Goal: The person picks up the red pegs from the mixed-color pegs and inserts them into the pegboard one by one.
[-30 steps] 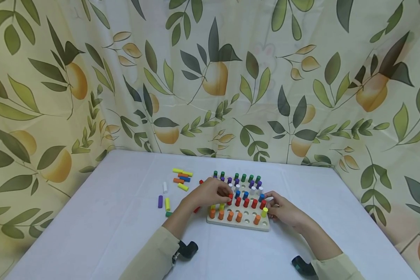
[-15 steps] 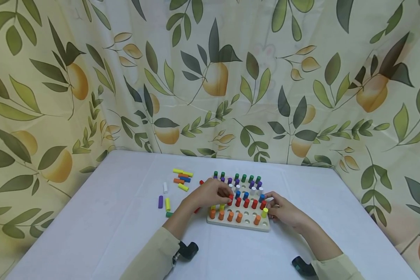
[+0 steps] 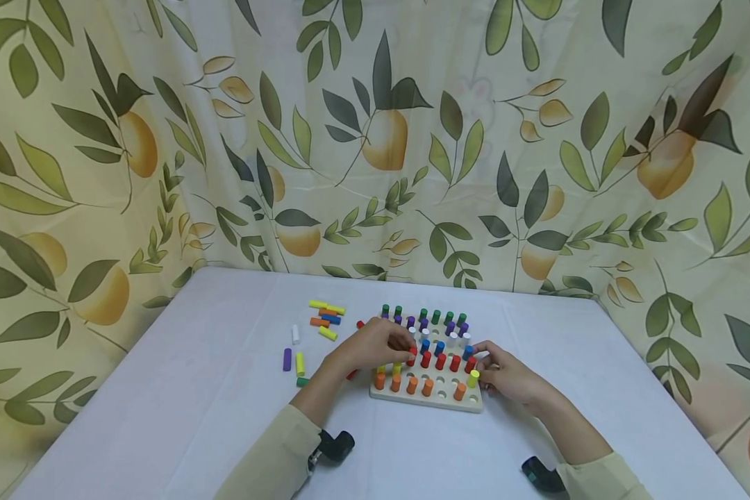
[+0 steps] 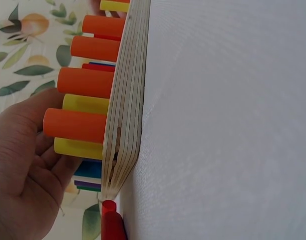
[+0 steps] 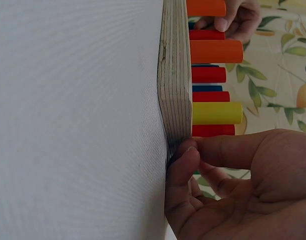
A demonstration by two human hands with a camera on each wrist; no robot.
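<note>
My left hand (image 3: 375,344) reaches over the left part of a wooden pegboard (image 3: 425,403) and pinches a red peg (image 3: 411,359) standing at the left end of the red row. In the left wrist view, orange pegs (image 4: 75,123) and yellow pegs (image 4: 83,103) partly hide its fingers. My right hand (image 3: 515,376) holds the board's right side, thumb and fingers at its edge in the right wrist view. Close to that hand, a yellow peg (image 3: 473,379) stands upright. Rows of green, purple, white, blue, red and orange pegs fill parts of the board.
Loose pegs lie left of the board on the white tabletop (image 3: 225,389): several yellow (image 3: 299,364) ones, a purple one (image 3: 287,360), a white one (image 3: 296,335), a green one (image 3: 303,382), orange (image 3: 319,322) and blue (image 3: 331,320) ones. Leaf-patterned curtain (image 3: 375,208) hangs behind.
</note>
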